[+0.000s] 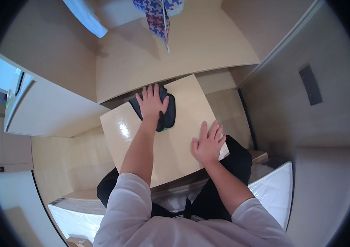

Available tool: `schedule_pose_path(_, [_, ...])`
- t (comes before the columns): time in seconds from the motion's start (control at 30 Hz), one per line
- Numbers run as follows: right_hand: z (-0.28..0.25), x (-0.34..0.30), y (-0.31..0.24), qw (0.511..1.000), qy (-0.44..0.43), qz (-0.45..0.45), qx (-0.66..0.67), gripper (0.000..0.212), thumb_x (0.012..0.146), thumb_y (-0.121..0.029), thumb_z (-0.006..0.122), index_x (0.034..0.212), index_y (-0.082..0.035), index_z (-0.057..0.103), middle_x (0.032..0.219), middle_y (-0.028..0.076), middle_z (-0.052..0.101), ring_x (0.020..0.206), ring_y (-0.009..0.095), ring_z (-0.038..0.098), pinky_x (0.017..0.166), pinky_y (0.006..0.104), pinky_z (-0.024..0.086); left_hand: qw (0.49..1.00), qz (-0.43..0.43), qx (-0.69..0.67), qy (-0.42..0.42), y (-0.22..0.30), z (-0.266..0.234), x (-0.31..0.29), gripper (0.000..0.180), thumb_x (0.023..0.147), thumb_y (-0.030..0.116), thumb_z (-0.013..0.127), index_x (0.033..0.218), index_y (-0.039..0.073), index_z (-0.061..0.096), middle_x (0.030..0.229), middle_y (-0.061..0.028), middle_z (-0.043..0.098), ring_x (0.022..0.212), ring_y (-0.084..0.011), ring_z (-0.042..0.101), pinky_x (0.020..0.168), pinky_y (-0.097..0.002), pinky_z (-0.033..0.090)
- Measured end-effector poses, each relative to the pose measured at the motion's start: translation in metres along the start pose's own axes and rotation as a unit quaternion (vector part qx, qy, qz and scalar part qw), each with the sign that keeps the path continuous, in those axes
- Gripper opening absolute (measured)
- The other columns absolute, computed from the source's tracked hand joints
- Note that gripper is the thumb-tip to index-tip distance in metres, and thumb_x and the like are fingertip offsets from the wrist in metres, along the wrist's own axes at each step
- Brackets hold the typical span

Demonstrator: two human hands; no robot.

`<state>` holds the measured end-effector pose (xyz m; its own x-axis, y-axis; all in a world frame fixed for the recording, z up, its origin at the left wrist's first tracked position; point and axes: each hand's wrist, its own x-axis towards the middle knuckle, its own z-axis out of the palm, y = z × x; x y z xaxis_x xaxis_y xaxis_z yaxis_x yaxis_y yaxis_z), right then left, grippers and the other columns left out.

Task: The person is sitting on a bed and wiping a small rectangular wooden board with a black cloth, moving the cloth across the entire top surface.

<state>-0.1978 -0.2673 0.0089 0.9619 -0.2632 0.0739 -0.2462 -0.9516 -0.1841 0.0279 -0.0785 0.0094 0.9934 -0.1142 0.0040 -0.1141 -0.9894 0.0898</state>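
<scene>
A light wood-coloured board or small tabletop [179, 148] with a glossy surface lies across my lap at a tilt. Near its far edge sits a black, soft-looking folded item [167, 117] with a bit of green at its lower end; its exact kind cannot be made out. My left hand [152, 103] rests flat on top of this item, fingers spread, covering part of it. On the board's right side my right hand [209, 146] lies palm down, fingers apart, holding nothing.
Beyond the board is an open wardrobe [175, 49] with a patterned blue-and-pink cloth [156, 22] and a white garment [86, 18] hanging in it. A wardrobe door [55, 96] stands at the left. A plastic-wrapped white mattress [273, 187] is under me.
</scene>
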Motion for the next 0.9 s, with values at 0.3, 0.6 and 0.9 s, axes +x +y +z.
schedule_pose_path(0.3, [0.004,0.001,0.001,1.0,-0.004,0.014,0.002,0.082,0.099,-0.048,0.061,0.17,-0.012,0.038,0.175,0.033,0.024,0.159,0.056,0.024,0.123,0.0757,0.021,0.988,0.14,-0.06,0.011,0.043,-0.003,-0.166,0.089,0.099,0.057,0.063,0.172,0.014,0.034,0.18,-0.0153,0.027,0.168,-0.0395,0.018,0.131,-0.069,0.013])
schedule_pose_path(0.6, [-0.01,-0.028,-0.005,0.989,0.101,-0.086,0.069,0.07,0.093,-0.034,0.07,0.157,-0.008,0.055,0.172,0.028,0.033,0.161,0.052,0.024,0.128,0.0708,0.02,0.954,0.179,-0.233,-0.055,0.013,-0.022,-0.33,0.089,0.093,0.048,0.075,0.168,0.013,0.043,0.178,-0.018,0.031,0.166,-0.0408,0.024,0.132,-0.067,0.013])
schedule_pose_path(0.9, [-0.014,-0.131,-0.097,0.951,-0.112,-0.279,0.064,0.075,0.103,-0.043,0.064,0.171,-0.024,0.04,0.179,0.018,0.026,0.165,0.045,0.019,0.132,0.0664,0.016,0.94,-0.266,-0.192,0.096,-0.147,-0.015,-0.283,0.079,0.102,0.034,0.064,0.165,0.0,0.033,0.143,-0.0363,0.055,0.132,-0.0511,0.057,0.109,-0.0597,0.048])
